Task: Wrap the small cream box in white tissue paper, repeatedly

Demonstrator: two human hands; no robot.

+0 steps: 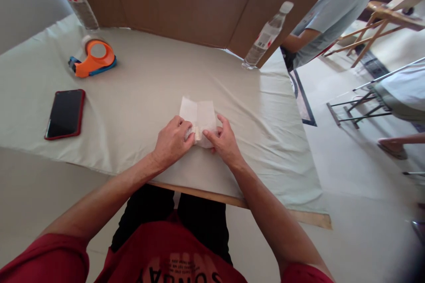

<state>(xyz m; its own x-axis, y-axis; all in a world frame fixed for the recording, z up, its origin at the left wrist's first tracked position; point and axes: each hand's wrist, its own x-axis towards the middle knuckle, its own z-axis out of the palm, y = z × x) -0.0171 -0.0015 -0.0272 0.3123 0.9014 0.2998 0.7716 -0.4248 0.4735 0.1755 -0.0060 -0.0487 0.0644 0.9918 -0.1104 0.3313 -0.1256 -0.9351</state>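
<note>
A small white sheet [206,112], creased down its middle, lies near the table's front edge, with thin clear or whitish wrapping at its near end. My left hand [174,140] pinches the left side of that wrapping with thumb and fingers. On the right side, my right hand [226,140] holds it between the thumb on top and fingers partly hidden beneath, the index finger stretched out. A small pale piece [198,133] shows between my two thumbs; what it is I cannot make out.
An orange tape dispenser [94,59] and a red-cased phone [65,113] lie left on the cloth-covered table [139,84]. Bottles [265,40] stand beside a cardboard panel [186,0] at the back. Beyond the right edge are other people [335,13] and folding stools.
</note>
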